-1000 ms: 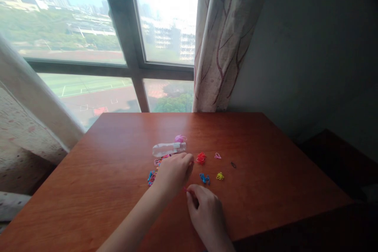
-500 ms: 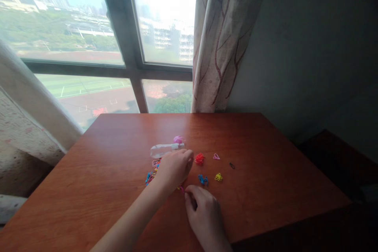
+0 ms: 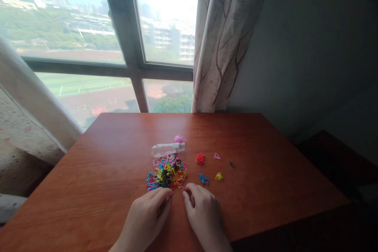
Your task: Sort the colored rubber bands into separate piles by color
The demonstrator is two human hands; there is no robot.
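Note:
A mixed heap of small coloured rubber bands point(image 3: 167, 171) lies on the table, mostly yellow, red, blue, pink and black. At the heap's near edge is my left hand point(image 3: 147, 214), thumb and forefinger pinched together; whatever is between them is too small to make out. My right hand point(image 3: 205, 212) rests just right of it, its thumb and forefinger closed beside a pink band at the heap's lower right edge. Whether they grip that band I cannot tell. Sorted by colour to the right are red bands point(image 3: 200, 158), blue bands point(image 3: 203, 179) and yellow bands point(image 3: 219, 176).
Behind the heap a clear plastic bottle point(image 3: 165, 150) lies on its side, with purple-pink bands point(image 3: 178, 139) beyond its neck. A single pink band point(image 3: 217, 156) and a black band point(image 3: 232, 165) lie farther right on the wooden table point(image 3: 265, 189). A window and curtains stand behind.
My left hand has drawn back toward me from above the heap near the red bands, uncovering the heap. My right hand has stayed almost in place.

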